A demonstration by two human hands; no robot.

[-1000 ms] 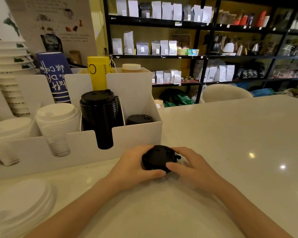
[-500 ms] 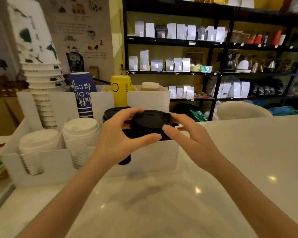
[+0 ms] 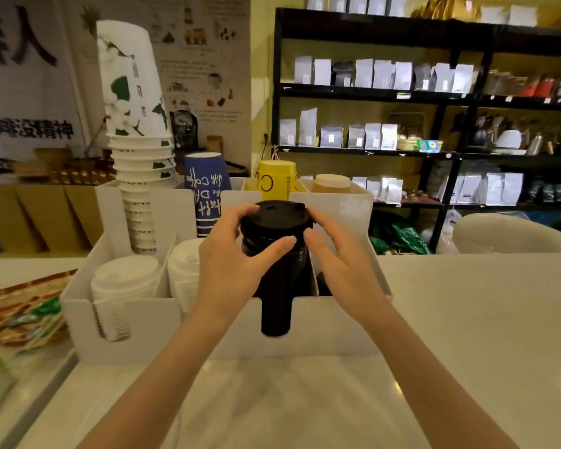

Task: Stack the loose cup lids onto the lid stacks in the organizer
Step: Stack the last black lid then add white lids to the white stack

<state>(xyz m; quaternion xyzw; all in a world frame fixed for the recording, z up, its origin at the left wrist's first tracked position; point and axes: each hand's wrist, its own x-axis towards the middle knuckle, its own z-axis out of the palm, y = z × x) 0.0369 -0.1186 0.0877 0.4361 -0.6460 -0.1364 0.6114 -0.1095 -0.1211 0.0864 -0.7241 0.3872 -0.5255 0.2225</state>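
Observation:
A black cup lid [image 3: 276,214] rests on top of the black lid stack [image 3: 275,299] in the white organizer [image 3: 136,322]. My left hand [image 3: 233,264] grips the lid from the left, thumb across the front of the stack. Fingertips of my right hand [image 3: 334,254] touch the lid's right edge, the fingers spread. Two white lid stacks [image 3: 123,280] fill the compartments further left. The rightmost compartment is mostly hidden behind my right hand.
Paper cup stacks stand behind the organizer: white and green [image 3: 136,131], blue [image 3: 204,186], yellow [image 3: 276,175]. A patterned tray with green packets [image 3: 23,312] lies at the left. Dark shelving with bags [image 3: 382,124] fills the background. White counter [image 3: 467,335] stretches right.
Both hands lifted the black lid from the counter and carried it forward and up onto the black lid stack. The camera view rose and shifted left.

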